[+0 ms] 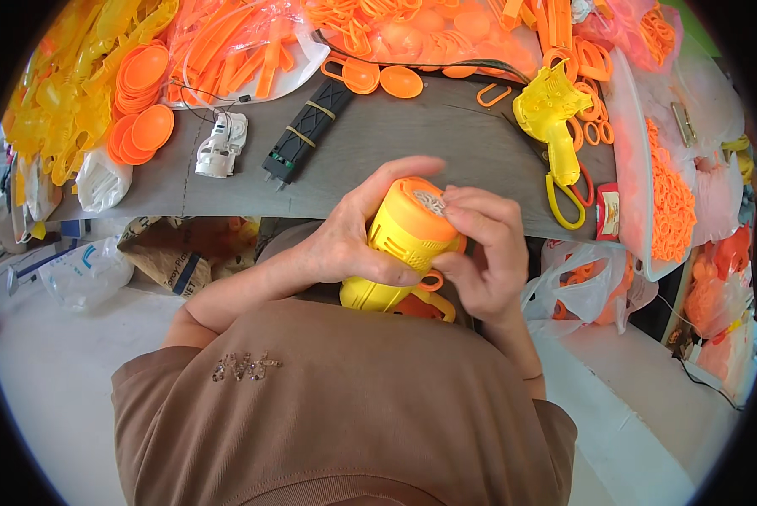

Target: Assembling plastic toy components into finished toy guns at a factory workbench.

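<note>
My left hand (338, 244) is wrapped round a yellow plastic toy body (373, 291), a thick vented cylinder with an orange end cap (412, 221). It is tilted, with the capped end up. In the cap's middle sits a small silvery-white part (430, 201), too small to name. My right hand (492, 249) is closed at the cap's right side, its fingertips on the rim near the silvery part. Whether they also pinch a small piece I cannot tell. Below the right hand an orange ring (432, 280) shows against the toy's lower part, partly hidden.
On the grey table lie a white mechanism (222, 145) with wires, a black banded bar (309, 126), a yellow tool-shaped shell (550, 110) and yellow-handled scissors (566, 202). Orange and yellow plastic parts (75, 93) heap along the back. A clear bin (640, 169) of small orange pieces stands right.
</note>
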Demonstrator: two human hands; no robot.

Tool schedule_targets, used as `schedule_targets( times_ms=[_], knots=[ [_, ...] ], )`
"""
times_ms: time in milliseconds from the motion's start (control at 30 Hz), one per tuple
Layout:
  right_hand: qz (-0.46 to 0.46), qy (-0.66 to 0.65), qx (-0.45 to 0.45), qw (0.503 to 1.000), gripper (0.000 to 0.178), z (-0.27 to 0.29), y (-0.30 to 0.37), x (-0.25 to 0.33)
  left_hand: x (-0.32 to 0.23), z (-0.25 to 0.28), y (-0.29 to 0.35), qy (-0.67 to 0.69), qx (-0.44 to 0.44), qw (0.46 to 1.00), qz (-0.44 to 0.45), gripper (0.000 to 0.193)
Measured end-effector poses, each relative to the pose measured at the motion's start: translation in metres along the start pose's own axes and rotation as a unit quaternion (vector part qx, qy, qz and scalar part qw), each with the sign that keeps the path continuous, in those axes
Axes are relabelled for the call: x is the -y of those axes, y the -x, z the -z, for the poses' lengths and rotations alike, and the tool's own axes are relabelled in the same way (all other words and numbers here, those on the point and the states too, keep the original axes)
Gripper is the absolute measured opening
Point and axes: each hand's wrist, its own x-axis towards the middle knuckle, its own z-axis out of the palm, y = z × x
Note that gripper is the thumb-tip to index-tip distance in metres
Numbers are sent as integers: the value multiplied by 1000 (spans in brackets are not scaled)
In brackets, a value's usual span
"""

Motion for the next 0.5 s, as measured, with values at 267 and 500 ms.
schedule_targets(
  times_ms=[267,500],
  knots=[
    [-183,59,330,924,68,28,-73,13,1,-2,-15,23,13,1000,5,104],
    [-210,-70,65,973,45,51,-71,-18,-13,9,-7,22,-29,999,-29,87]
  ],
)
